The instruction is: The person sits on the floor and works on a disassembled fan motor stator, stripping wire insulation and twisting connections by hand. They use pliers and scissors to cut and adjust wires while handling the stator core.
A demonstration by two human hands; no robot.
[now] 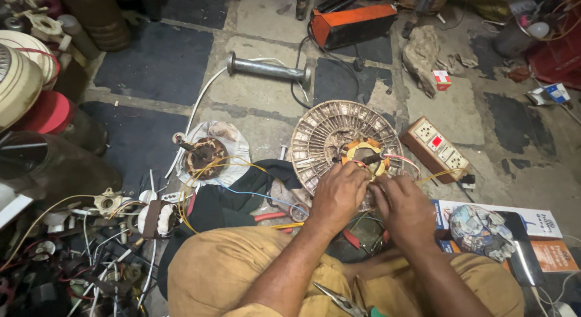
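View from above of a person sitting on a workshop floor (266, 120), both hands at a round, dusty fan motor (327, 132) that lies flat just ahead of their knees. The left hand (339, 196) is closed, fingers curled over the motor's near rim by the yellow-orange winding (361, 151) at its centre. The right hand (407, 209) sits just beside it, also curled, seemingly pinching thin wires (404, 161) that run out of the winding; exactly what the fingertips hold is hidden.

The work looks like handling the winding's leads. Doing it well probably means steadying the motor with the left hand, keeping the wires separate and pulling gently so none snaps.

Left of the motor, a second coil (203, 156) lies on a white cloth. A switch board (437, 148) lies to the right, pliers (342, 302) rest on the lap, and an orange box (354, 23) stands farther back.
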